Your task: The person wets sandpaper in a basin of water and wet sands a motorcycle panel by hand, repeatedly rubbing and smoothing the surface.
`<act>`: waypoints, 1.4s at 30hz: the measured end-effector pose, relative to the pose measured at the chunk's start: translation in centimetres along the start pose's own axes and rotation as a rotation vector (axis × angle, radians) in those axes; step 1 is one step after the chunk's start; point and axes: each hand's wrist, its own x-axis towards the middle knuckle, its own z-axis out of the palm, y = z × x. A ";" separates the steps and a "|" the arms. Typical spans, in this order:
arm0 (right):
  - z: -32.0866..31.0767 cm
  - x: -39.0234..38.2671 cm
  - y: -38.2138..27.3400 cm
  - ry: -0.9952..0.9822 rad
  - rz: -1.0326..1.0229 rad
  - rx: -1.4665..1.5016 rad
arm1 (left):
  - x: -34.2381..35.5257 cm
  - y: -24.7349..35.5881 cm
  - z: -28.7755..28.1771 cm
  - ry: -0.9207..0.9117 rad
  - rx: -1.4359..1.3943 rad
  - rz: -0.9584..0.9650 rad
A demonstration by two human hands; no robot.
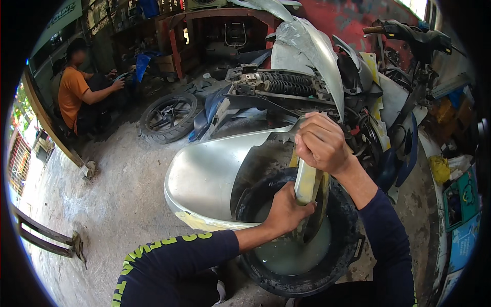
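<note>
A large curved silver-grey motorcycle body panel, with patches of yellowish filler along its edges, is tilted over a round black tub. Cloudy greyish water lies inside the tub. My left hand grips the panel's pale yellow-green edge strip, thumb on its face, just above the water. Higher up, my right hand is closed in a fist around the upper end of that strip. Its fingers hide whatever else may lie beneath them.
Behind the panel lies a partly stripped motorcycle with a shock absorber and loose fairings. A wheel rests on the concrete floor. At the far left a person in an orange shirt crouches. Boxes line the right side.
</note>
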 end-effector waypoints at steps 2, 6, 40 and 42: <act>0.2 -0.1 0.4 -0.019 0.006 0.029 | 0.1 0.3 -0.2 -0.043 0.072 -0.085; 0.0 0.1 -0.1 -0.002 -0.003 -0.046 | 0.0 0.5 -0.1 -0.033 0.125 -0.055; -1.4 -2.1 1.1 0.414 0.933 0.240 | 4.6 5.4 -0.8 0.146 0.572 0.392; -1.4 -1.4 0.8 0.450 0.850 0.294 | 3.9 5.0 -1.0 0.141 0.619 0.406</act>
